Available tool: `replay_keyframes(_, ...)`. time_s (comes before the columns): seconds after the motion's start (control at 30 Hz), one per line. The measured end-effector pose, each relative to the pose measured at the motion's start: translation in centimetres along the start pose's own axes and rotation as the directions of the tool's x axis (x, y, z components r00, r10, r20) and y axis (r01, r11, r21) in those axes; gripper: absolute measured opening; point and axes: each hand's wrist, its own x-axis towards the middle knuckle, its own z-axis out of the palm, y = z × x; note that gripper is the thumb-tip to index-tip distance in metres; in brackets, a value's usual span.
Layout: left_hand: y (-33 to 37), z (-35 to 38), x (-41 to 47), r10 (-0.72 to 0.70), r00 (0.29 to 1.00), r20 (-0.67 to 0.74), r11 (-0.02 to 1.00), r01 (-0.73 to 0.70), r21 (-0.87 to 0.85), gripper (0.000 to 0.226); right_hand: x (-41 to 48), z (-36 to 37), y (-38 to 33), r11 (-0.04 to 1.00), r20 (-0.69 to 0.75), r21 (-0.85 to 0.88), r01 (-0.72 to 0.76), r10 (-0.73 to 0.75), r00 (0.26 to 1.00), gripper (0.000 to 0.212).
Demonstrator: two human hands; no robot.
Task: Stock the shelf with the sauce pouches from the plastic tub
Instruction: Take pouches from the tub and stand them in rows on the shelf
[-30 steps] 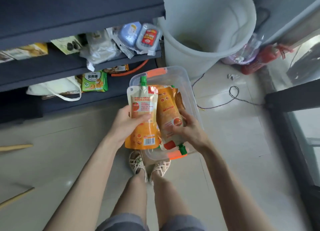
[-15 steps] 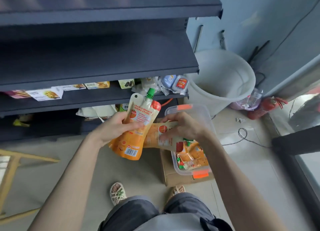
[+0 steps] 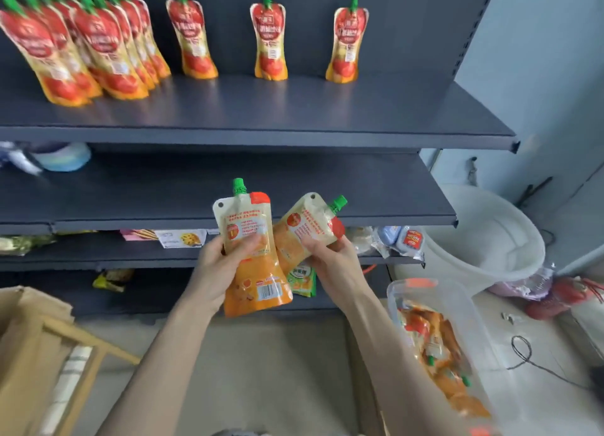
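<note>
My left hand grips an upright orange sauce pouch with a green cap. Beside it, my right hand holds a second pouch, tilted to the right. Both pouches hang in front of the middle dark shelf. On the upper shelf stand several red-and-yellow pouches grouped at the left, and three more spaced out along the back. At lower right sits the clear plastic tub with orange latches, several pouches lying inside.
A large white bucket stands at the right of the shelving. Cardboard boxes and a wooden frame sit at lower left. Lower shelves hold mixed snack packets. A black cable lies on the tiled floor.
My view has risen from the tub to the shelves. Both hands have lifted their pouches up from the tub to the height of the middle shelf.
</note>
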Motion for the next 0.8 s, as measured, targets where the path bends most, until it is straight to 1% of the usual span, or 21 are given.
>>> replay_keyframes(0.03,0.7,-0.4,0.2,0.001,1.0,-0.014,1.0,-0.001,-0.022,0.034,0.6,1.6,0.3,0.999,0.012,0.027,-0.02,0.019,1.0,0.016)
replay_keyframes(0.07,1.3,-0.7,0.5,-0.003,1.0,-0.025,0.999,0.002,-0.037,0.035,1.1,3.1,0.4,0.998,0.014,0.053,-0.043,0.042,0.999,0.02)
replay_keyframes(0.13,2.4,-1.4,1.3,-0.014,0.998,-0.054,0.998,0.011,-0.059,0.037,2.5,5.4,0.2,0.995,-0.026,0.078,-0.067,0.069,0.997,0.032)
replay_keyframes(0.2,3.5,-2.1,2.3,-0.017,0.995,-0.094,0.998,0.012,-0.057,0.041,3.9,7.0,-0.5,1.0,-0.067,0.013,-0.027,0.028,0.997,0.028)
replay_keyframes(0.27,4.7,-2.9,3.5,-0.01,0.992,-0.128,0.998,0.002,-0.064,0.048,5.5,8.1,-1.5,0.998,-0.074,-0.058,0.024,-0.028,0.997,0.022)
replay_keyframes(0.33,5.9,-3.8,4.8,0.003,0.989,-0.148,0.999,-0.01,-0.051,0.049,6.9,8.7,-2.6,0.995,-0.063,-0.09,0.046,-0.051,0.997,0.022)
replay_keyframes(0.37,6.7,-4.4,5.6,0.015,0.99,-0.139,0.998,-0.023,-0.05,0.048,7.9,9.1,-3.1,0.995,-0.046,-0.087,0.044,-0.048,0.998,0.023)
replay_keyframes(0.4,7.6,-5.1,6.5,0.038,0.995,-0.097,0.997,-0.045,-0.068,0.048,8.9,9.5,-3.5,0.996,-0.03,-0.077,0.04,-0.042,0.999,0.026)
replay_keyframes(0.47,9.5,-6.5,8.5,0.103,0.993,0.052,0.983,-0.094,-0.156,0.045,11.3,10.4,-4.4,0.998,0.009,-0.046,0.031,-0.031,0.999,0.027)
replay_keyframes(0.53,11.3,-7.5,10.6,0.142,0.98,0.142,0.972,-0.111,-0.207,0.043,13.7,11.6,-5.0,1.0,0.063,-0.019,0.014,-0.013,0.998,0.025)
replay_keyframes(0.7,14.7,-9.5,16.0,0.152,0.965,0.215,0.975,-0.111,-0.191,0.045,19.7,14.4,-6.6,0.999,0.177,0.039,-0.017,0.01,0.984,0.044)
replay_keyframes(0.73,15.4,-10.0,17.0,0.154,0.967,0.202,0.978,-0.12,-0.171,0.049,20.8,14.9,-6.9,1.0,0.189,0.027,-0.015,0.009,0.982,0.047)
replay_keyframes(0.8,17.0,-10.5,19.2,0.159,0.979,0.129,0.984,-0.148,-0.095,0.062,23.1,16.0,-7.3,0.999,0.189,-0.032,0.008,-0.001,0.982,0.05)
